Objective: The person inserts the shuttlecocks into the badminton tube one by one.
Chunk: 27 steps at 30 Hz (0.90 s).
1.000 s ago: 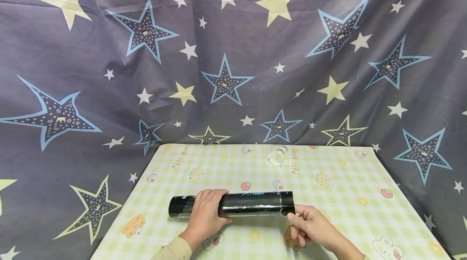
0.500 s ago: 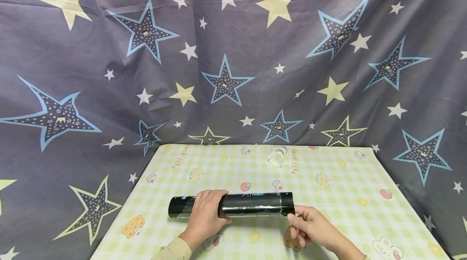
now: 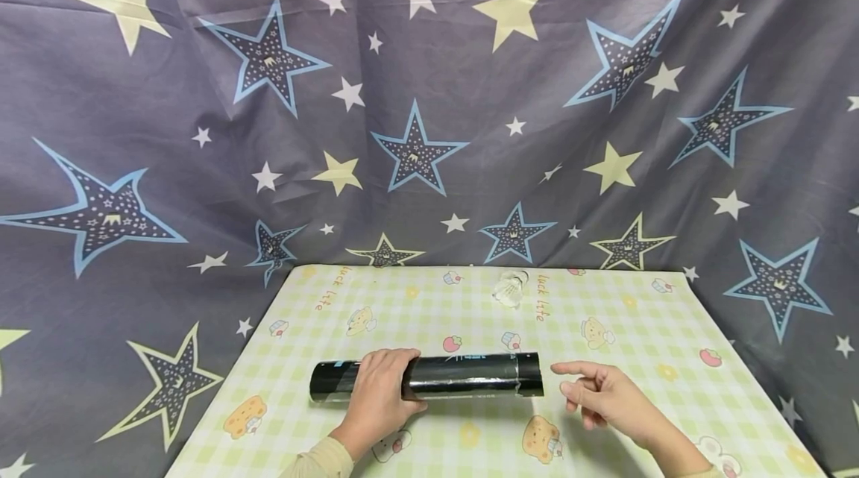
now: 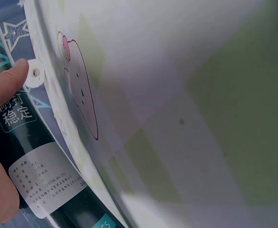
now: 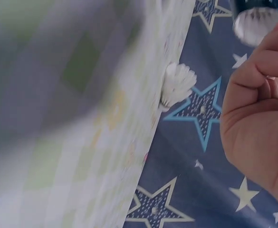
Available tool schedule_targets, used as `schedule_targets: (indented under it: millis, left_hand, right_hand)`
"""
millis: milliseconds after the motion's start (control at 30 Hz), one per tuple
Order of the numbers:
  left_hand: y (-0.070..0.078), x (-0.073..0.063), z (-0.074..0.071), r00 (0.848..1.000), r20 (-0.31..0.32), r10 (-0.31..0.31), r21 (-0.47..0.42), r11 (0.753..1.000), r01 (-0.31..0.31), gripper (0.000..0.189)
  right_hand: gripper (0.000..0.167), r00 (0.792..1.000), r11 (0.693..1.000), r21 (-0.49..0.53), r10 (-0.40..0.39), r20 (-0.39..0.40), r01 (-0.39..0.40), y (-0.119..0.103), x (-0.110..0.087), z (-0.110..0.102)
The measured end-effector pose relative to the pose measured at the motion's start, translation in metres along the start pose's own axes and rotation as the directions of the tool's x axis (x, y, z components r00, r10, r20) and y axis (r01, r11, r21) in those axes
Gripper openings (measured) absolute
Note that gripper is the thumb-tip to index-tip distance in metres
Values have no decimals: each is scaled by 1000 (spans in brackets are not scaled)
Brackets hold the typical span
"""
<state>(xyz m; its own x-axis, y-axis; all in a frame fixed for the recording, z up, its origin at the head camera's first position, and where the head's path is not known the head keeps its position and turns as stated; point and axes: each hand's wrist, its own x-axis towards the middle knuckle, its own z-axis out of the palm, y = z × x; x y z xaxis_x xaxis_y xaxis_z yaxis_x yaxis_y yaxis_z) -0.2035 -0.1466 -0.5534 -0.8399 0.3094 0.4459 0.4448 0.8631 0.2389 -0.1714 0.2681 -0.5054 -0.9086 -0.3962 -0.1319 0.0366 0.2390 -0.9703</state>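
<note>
A long black shuttlecock tube (image 3: pixel 470 376) lies sideways near the front of the table. My left hand (image 3: pixel 381 392) grips it left of its middle, palm over the top. Chinese print and a pale label (image 4: pixel 46 178) show on its side in the left wrist view. Just off the tube's right end is my right hand (image 3: pixel 607 400), holding nothing, its index finger extended and the others loosely bent. In the right wrist view, white feathers (image 5: pixel 255 26) fill the tube's open end. One loose white shuttlecock (image 3: pixel 510 289) lies at the table's back edge.
A green-and-white checked cloth (image 3: pixel 644 336) with cartoon prints covers the table (image 3: pixel 416 314). Behind and along both sides hangs a dark curtain (image 3: pixel 463 75) patterned with stars, close to the table's edges.
My right hand has let go of the tube's right end and drawn back a little to the right. The left hand, the tube and the loose shuttlecock stay where they were.
</note>
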Motion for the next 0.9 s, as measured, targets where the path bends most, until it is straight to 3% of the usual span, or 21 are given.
schedule_targets:
  millis: [200, 433, 567, 667, 900]
  left_hand:
    - [0, 0, 0, 1000, -4, 3, 3, 1000, -3, 89]
    - [-1, -1, 1, 1000, -2, 11, 12, 1000, -11, 90]
    - [-1, -1, 1, 1000, 0, 21, 21, 1000, -21, 90]
    - [-1, -1, 0, 1000, 2, 25, 27, 999, -25, 90]
    - [0, -1, 0, 1000, 8, 23, 31, 999, -23, 90]
  right_hand:
    - [53, 989, 998, -51, 39, -139, -47, 5, 10, -17]
    - [47, 951, 971, -212, 45, -306, -114, 8, 40, -25]
    - [46, 938, 924, -366, -28, -347, -108, 11, 63, -26]
    - [45, 931, 873, -477, -85, -356, -103, 14, 80, -25]
    - [46, 932, 786, -612, -154, -328, -85, 14, 117, -19]
